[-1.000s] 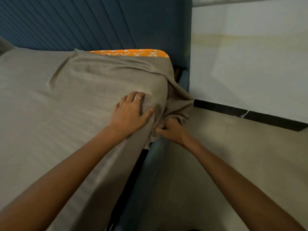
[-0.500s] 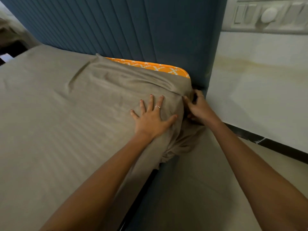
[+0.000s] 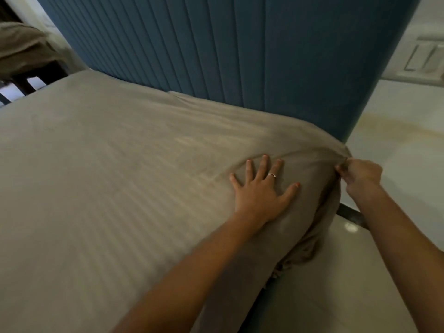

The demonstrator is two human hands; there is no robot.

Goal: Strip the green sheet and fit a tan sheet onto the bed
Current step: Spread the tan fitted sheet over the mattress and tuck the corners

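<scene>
Head view of the bed's right head corner, beside the headboard. The tan sheet point(image 3: 115, 179), faintly striped, covers the whole visible top of the bed, from the left edge of the view to the head corner on the right; at that corner it is drawn taut into radiating creases, and below the corner its loose edge hangs bunched down the side of the bed. The left hand point(image 3: 262, 188) lies flat on the sheet just inside the corner, fingers straight and spread wide, a ring point(image 3: 272, 175) on one finger; it presses the cloth and grasps nothing. The right hand point(image 3: 360, 175) is at the corner itself, fingers curled, pinching a fold of the tan sheet where the creases meet. The blue ribbed headboard point(image 3: 216, 56) stands upright along the head edge. A pale floor point(image 3: 336, 284) shows beside the bed, a wall switch plate point(image 3: 425, 60) at upper right, and dark furniture with draped cloth point(image 3: 21, 51) at upper left
</scene>
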